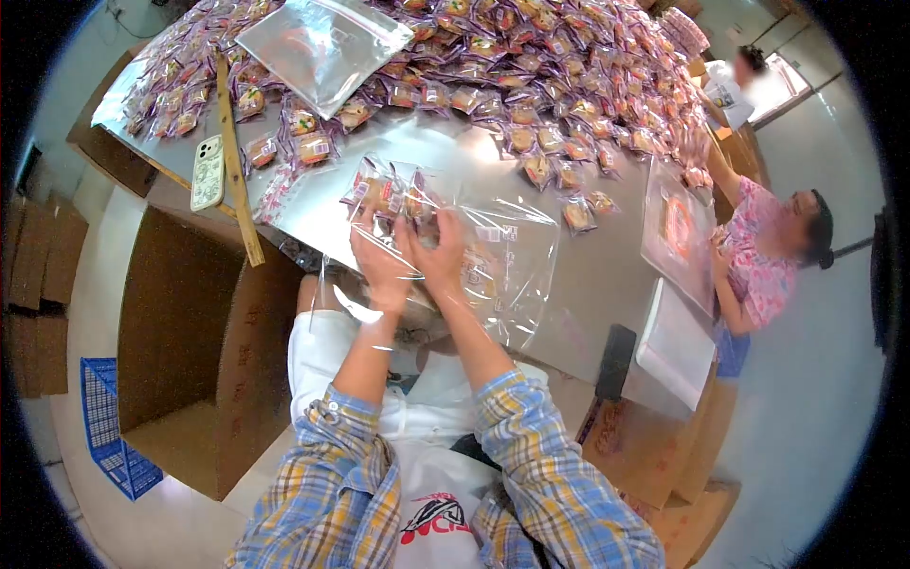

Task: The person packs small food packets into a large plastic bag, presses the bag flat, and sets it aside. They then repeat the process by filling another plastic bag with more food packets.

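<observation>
My left hand (379, 264) and my right hand (438, 254) are close together at the near edge of the metal table (607, 275). Both grip a clear plastic bag (507, 256) and a bunch of small wrapped snack packets (387, 194) at its mouth. The bag spreads to the right of my hands over the table edge. A large heap of the same wrapped packets (531, 76) covers the far half of the table.
A phone (208, 172) and a wooden stick (237, 161) lie at the left. Another clear bag (322, 43) rests on the heap. An open cardboard box (204, 351) stands at my left, a blue crate (109, 436) beyond it. A person in pink (763, 256) works at the right.
</observation>
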`<state>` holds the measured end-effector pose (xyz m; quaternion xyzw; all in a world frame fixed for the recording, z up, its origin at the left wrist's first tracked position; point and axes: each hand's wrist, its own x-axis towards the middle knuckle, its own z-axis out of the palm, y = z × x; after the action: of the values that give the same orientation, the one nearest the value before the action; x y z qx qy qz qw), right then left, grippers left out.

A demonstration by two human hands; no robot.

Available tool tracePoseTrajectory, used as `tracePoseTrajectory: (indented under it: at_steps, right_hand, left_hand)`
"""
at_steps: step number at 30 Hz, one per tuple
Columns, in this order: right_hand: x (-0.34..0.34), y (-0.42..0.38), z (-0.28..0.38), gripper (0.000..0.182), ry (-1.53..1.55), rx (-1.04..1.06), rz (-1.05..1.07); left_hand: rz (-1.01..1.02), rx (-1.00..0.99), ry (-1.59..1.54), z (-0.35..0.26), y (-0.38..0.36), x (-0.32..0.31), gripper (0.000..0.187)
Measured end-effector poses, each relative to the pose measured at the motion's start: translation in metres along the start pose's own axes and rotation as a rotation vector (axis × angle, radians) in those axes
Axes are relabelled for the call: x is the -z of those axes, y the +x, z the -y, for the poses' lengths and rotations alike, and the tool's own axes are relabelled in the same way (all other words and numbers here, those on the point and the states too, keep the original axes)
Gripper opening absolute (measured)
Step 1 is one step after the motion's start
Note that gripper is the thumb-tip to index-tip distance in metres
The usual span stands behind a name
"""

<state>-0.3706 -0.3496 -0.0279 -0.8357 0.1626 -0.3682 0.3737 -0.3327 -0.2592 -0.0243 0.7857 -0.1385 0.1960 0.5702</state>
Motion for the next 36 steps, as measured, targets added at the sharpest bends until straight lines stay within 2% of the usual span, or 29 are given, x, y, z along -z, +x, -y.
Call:
tracePoseTrajectory:
  at_steps: [4, 5, 8, 9, 12, 14, 16, 19, 22, 23, 26, 27, 31, 34, 36]
  right_hand:
    - [-0.007, -0.004, -0.012, 0.062, 0.099, -0.084, -0.008]
    - [-0.012, -0.006, -0.017, 0.063, 0.105, -0.118, -0.007]
    - [-0.012, -0.005, -0.015, 0.063, 0.092, -0.174, -0.015]
    - [-0.011, -0.005, -0.013, 0.062, 0.082, -0.185, -0.018]
    - [-0.009, -0.002, -0.007, 0.053, 0.100, -0.245, 0.005]
    - [-0.004, -0.001, -0.004, 0.048, 0.111, -0.201, 0.012]
    - [-0.001, -0.001, 0.000, 0.046, 0.131, -0.186, 0.013]
    - [-0.001, 0.000, 0.001, 0.048, 0.141, -0.165, -0.016]
    - [-0.003, -0.001, -0.002, 0.049, 0.144, -0.182, -0.013]
    - [-0.005, 0.000, -0.003, 0.049, 0.154, -0.162, -0.032]
    - [-0.005, -0.003, -0.006, 0.051, 0.184, -0.140, -0.063]
    - [-0.006, -0.001, -0.005, 0.052, 0.204, -0.151, -0.062]
    - [-0.003, -0.003, -0.002, 0.057, 0.281, -0.243, -0.029]
    - [-0.005, -0.002, -0.001, 0.059, 0.158, -0.206, -0.036]
    - [-0.002, -0.001, -0.001, 0.059, 0.109, -0.160, -0.039]
  left_hand:
    - [-0.085, -0.099, 0.014, -0.001, 0.013, 0.000, 0.053]
    - [-0.073, -0.104, 0.026, -0.005, 0.012, 0.002, 0.058]
    - [-0.013, 0.056, -0.159, -0.003, 0.012, 0.000, 0.067]
    - [-0.008, 0.108, -0.151, -0.003, 0.010, -0.001, 0.078]
    - [0.034, 0.179, -0.048, -0.001, 0.011, -0.002, 0.088]
    - [0.046, 0.172, -0.112, 0.000, 0.009, -0.002, 0.100]
    - [0.052, 0.131, -0.212, -0.002, 0.009, 0.000, 0.100]
    - [0.023, 0.180, -0.330, 0.000, 0.011, 0.000, 0.093]
    - [0.081, 0.208, -0.393, 0.001, 0.017, 0.001, 0.085]
    - [0.022, 0.169, -0.348, 0.000, 0.016, 0.000, 0.072]
    - [-0.018, -0.176, -0.156, -0.011, 0.027, 0.007, 0.061]
    - [-0.006, -0.175, -0.142, -0.021, 0.031, 0.011, 0.056]
    - [-0.020, -0.245, -0.024, -0.003, 0.025, 0.003, 0.060]
    - [-0.015, -0.211, 0.031, 0.001, 0.022, 0.001, 0.055]
    - [0.023, -0.188, -0.104, 0.003, 0.025, 0.003, 0.053]
